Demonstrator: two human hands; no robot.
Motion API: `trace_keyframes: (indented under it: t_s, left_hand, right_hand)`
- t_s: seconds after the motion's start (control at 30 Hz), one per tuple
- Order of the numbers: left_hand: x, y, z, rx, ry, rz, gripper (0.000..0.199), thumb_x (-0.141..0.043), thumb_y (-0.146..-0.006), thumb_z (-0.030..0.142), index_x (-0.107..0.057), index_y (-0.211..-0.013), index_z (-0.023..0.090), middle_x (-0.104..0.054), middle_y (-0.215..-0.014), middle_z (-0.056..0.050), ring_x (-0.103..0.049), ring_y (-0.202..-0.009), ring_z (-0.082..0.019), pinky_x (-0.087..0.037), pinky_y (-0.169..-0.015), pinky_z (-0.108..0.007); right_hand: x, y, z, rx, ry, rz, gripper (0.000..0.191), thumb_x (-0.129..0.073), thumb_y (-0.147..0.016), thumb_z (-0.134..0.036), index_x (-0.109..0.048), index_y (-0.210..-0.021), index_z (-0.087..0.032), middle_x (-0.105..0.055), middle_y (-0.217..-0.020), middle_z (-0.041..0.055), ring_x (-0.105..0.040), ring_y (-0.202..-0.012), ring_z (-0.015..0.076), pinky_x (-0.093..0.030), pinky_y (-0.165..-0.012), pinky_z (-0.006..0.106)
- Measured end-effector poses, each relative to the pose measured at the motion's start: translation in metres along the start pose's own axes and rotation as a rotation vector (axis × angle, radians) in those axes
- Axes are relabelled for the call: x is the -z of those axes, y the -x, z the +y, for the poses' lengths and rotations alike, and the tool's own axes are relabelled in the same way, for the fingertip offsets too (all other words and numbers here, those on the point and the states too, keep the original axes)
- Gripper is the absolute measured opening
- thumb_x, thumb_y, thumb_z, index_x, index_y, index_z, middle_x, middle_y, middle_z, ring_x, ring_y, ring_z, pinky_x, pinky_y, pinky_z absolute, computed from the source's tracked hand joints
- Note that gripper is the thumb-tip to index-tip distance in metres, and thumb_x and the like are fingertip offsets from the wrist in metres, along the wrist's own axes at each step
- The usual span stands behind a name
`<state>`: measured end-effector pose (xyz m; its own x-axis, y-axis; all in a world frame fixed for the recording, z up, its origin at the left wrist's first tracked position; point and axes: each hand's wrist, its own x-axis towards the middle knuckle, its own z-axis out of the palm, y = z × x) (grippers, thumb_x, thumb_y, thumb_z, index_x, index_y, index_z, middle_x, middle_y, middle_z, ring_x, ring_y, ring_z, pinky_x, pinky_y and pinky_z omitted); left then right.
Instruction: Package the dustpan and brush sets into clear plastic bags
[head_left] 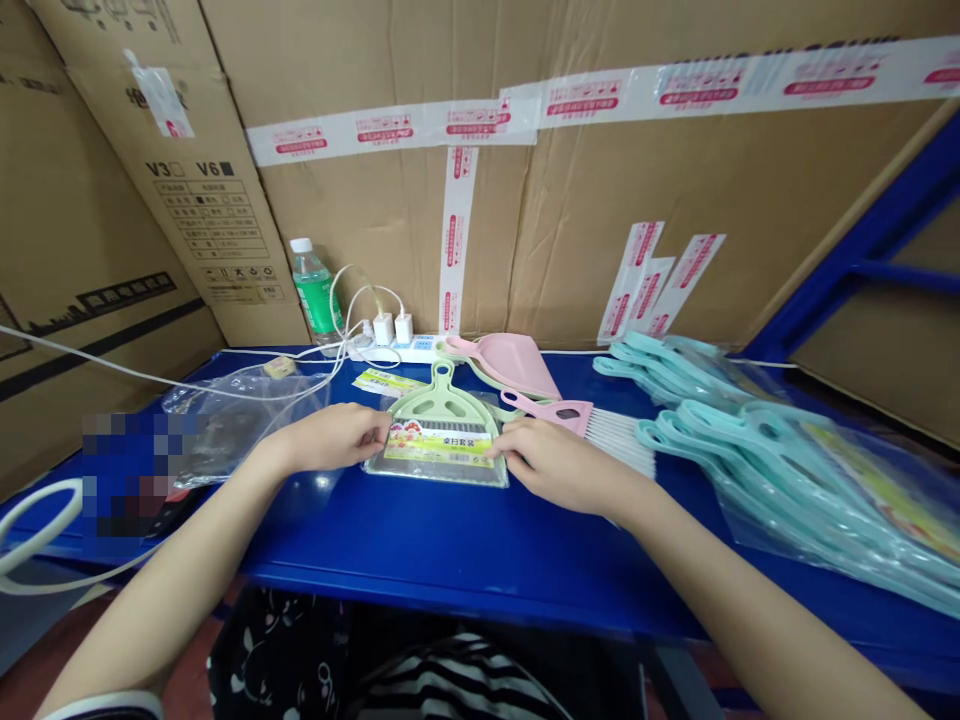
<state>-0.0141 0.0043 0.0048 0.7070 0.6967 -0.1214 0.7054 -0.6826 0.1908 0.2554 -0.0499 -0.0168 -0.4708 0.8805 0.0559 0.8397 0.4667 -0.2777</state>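
Observation:
A green dustpan and brush set (431,403) lies flat on the blue table in a clear plastic bag (435,473), its handle pointing away from me. Across it sits a yellow-and-white label card (444,443). My left hand (337,438) is closed, its curled fingers pinching the bagged set's left edge. At the right edge, my right hand (551,465) is also closed on the bagged set, with fingertips by the card's end. Just beyond my right hand lie a pink brush (555,410) with pale bristles and a pink dustpan (517,362).
Several bagged turquoise dustpan sets (765,460) are piled at the right. On the left are clear plastic bags (247,420) and a white cable (187,383). A green-labelled bottle (315,290) and a power strip (405,350) stand against the cardboard (555,200) at the back.

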Motion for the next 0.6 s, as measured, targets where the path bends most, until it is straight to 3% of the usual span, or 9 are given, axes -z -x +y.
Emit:
trace_keyframes:
  t_s: [0.2, 0.33, 0.47, 0.6]
  left_hand:
    - [-0.001, 0.0, 0.0, -0.01, -0.008, 0.016, 0.013, -0.046, -0.083, 0.022, -0.05, -0.071, 0.02, -0.059, -0.061, 0.004, -0.052, -0.053, -0.011, -0.033, -0.054, -0.024]
    - [0.0, -0.001, 0.0, 0.017, -0.005, 0.006, 0.011, -0.047, -0.081, 0.019, -0.052, -0.072, 0.019, -0.061, -0.063, 0.003, -0.054, -0.055, -0.011, -0.033, -0.055, -0.024]
    - [0.001, -0.003, 0.003, 0.089, -0.011, -0.015, 0.011, -0.049, -0.081, 0.018, -0.054, -0.071, 0.019, -0.063, -0.063, 0.003, -0.055, -0.055, -0.012, -0.033, -0.055, -0.024]
    - [0.001, -0.005, 0.006, 0.157, -0.03, 0.02, 0.012, -0.05, -0.077, 0.015, -0.055, -0.067, 0.019, -0.063, -0.06, 0.004, -0.055, -0.055, -0.012, -0.033, -0.055, -0.023]
  right_hand:
    - [0.0, -0.001, -0.001, 0.047, 0.035, 0.039, 0.028, -0.043, -0.086, -0.008, -0.07, -0.087, -0.019, -0.071, -0.091, 0.0076, -0.064, -0.088, 0.0214, -0.045, -0.074, 0.031]
    - [-0.002, -0.003, -0.005, -0.009, 0.028, 0.045, 0.019, -0.046, -0.09, -0.017, -0.063, -0.082, -0.019, -0.067, -0.085, 0.0063, -0.061, -0.083, 0.021, -0.042, -0.068, 0.03]
    - [-0.007, -0.005, -0.009, -0.093, -0.005, 0.038, 0.011, -0.05, -0.088, -0.018, -0.06, -0.093, -0.019, -0.066, -0.089, 0.0066, -0.059, -0.093, 0.0239, -0.041, -0.073, 0.031]
    - [-0.01, -0.006, -0.011, -0.18, 0.0, 0.038, 0.021, -0.047, -0.086, -0.013, -0.056, -0.104, -0.018, -0.064, -0.085, 0.0056, -0.06, -0.083, 0.0229, -0.037, -0.065, 0.03]
